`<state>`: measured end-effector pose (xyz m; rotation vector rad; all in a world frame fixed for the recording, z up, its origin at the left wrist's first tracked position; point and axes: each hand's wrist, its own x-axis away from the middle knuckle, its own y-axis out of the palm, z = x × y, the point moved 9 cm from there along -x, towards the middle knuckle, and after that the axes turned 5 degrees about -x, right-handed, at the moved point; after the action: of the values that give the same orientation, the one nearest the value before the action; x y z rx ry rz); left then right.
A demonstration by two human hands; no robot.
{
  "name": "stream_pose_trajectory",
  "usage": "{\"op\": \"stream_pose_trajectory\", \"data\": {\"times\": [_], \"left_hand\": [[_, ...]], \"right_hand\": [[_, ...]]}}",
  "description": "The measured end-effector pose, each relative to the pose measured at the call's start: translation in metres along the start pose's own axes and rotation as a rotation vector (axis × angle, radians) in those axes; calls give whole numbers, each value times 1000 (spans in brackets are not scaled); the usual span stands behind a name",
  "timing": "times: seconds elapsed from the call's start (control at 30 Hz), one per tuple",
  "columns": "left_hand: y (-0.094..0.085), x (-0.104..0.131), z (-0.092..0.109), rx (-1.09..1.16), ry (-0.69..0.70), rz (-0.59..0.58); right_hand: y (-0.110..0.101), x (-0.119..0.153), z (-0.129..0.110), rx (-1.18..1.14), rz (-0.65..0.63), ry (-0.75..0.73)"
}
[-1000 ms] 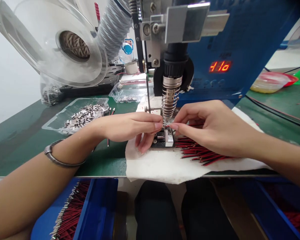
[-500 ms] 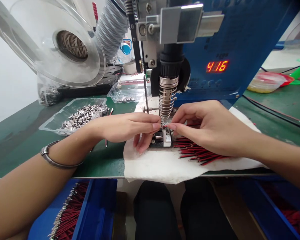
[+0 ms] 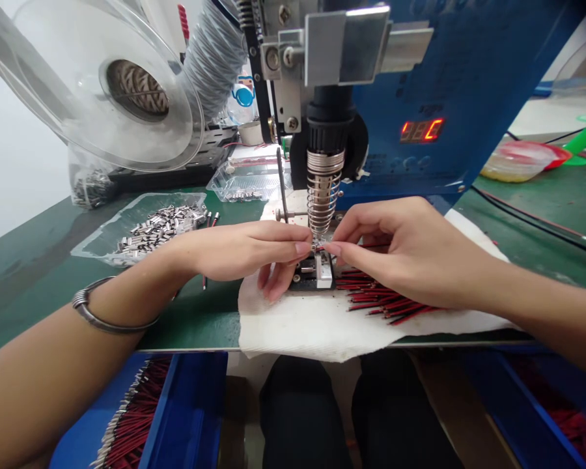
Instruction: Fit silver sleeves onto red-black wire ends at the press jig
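My left hand (image 3: 254,251) reaches in from the left with thumb and forefinger pinched, just under the tip of a soldering iron (image 3: 325,189) wrapped in a coil spring. What those fingertips hold is too small and covered to make out. Opposite, my right hand (image 3: 395,241) pinches a thin red-and-black wire, its end at the iron's tip. Below the fingertips sits a small metal fixture (image 3: 324,272). A pile of red-and-black wires (image 3: 385,301) lies under my right hand on a white cloth (image 3: 293,335).
Behind stands the blue machine housing (image 3: 390,85) with a lit display (image 3: 421,130). On the left are a clear tray (image 3: 85,251) of small metal connectors (image 3: 161,228) and a transparent fume hood (image 3: 185,124). Blue bins (image 3: 185,404) with wires sit below the table edge.
Both hands keep almost the same pose at the iron's tip. The display's lit characters have changed from 416 to a partial reading. The whole view has shifted slightly.
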<state>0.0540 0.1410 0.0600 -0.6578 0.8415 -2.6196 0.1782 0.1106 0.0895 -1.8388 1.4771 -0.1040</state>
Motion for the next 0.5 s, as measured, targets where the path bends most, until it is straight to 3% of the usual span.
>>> {"op": "stream_pose_trajectory", "data": {"times": [0.5], "left_hand": [[-1, -1, 0, 14, -9, 20]], "right_hand": [[0, 1, -2, 1, 7, 3]]}}
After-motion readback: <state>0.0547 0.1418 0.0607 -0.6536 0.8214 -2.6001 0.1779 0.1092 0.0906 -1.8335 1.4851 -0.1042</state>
